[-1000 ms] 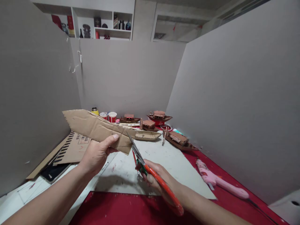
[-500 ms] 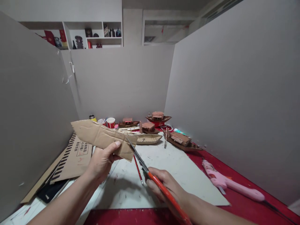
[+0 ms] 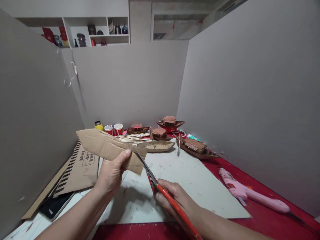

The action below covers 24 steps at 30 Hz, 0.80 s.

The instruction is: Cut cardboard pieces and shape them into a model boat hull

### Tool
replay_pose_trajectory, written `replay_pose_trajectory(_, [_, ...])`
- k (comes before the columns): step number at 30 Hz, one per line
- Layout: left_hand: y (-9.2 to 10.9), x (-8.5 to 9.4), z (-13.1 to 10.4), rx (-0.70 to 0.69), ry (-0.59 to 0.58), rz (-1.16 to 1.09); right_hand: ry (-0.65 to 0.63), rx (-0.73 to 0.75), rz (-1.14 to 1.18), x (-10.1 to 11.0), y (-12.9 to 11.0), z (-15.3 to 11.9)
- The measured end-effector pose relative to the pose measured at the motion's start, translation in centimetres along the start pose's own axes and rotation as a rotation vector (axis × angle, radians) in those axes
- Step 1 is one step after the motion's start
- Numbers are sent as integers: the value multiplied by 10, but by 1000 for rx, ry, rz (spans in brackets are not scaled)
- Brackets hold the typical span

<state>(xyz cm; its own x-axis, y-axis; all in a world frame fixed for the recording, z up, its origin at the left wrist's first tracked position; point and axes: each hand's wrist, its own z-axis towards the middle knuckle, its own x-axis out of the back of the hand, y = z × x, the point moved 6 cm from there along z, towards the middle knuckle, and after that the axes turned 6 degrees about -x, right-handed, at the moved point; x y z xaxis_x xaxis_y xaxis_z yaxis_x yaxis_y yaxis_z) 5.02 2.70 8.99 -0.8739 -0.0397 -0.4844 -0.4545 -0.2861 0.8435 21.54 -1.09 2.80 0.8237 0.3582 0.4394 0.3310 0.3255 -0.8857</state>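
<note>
My left hand grips a long, creased piece of brown cardboard, thumb on top and fingers underneath. Red-handled scissors are in my right hand, closed around the handles. Their blades reach up to the cardboard's right part, by my left thumb; how far they cut into it I cannot tell. Just behind the cardboard lies an open cardboard boat hull. A red stick-like thing shows partly behind the blades.
Brown model boats stand at the back and right. Thin wooden sticks, paper cups and a yellow jar are at the back. A pink glue gun lies right. Printed cardboard and a phone lie left. Grey partitions enclose the table.
The view has shifted slightly, so the background sits a little differently. Both hands keep their holds, with the cardboard and scissors in nearly the same pose.
</note>
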Motion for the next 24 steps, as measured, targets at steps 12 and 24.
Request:
replay_pose_trajectory(12, [-11, -3, -9, 105, -30, -13, 10, 15, 31, 1, 1, -10])
replay_pose_trajectory(24, [-15, 6, -6, 117, -32, 52, -46, -48, -45, 3, 0, -8])
